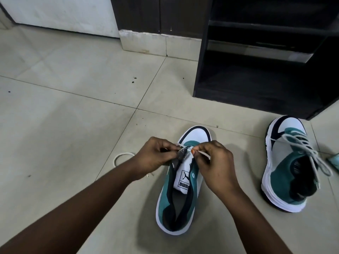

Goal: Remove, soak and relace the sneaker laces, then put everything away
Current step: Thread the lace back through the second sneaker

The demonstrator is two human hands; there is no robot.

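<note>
Teal suede with white panels and a dark navy toe band makes up the near sneaker (180, 195), which stands on the tiled floor (64, 116) with its toe pointing away and its white tongue, printed with a black logo, laid bare. Over its lowest eyelets both hands work a pale lace (203, 154): the left hand (156, 155) pinches the shoe's eyelet edge and lace with curled fingers (171, 148), and the right hand (213, 162) pinches the lace between thumb and forefinger. A loop of the same lace lies on the floor left of the left wrist. The second sneaker (288, 169), fully laced, sits well apart to the right, near a dark shelf unit (256, 70).
</note>
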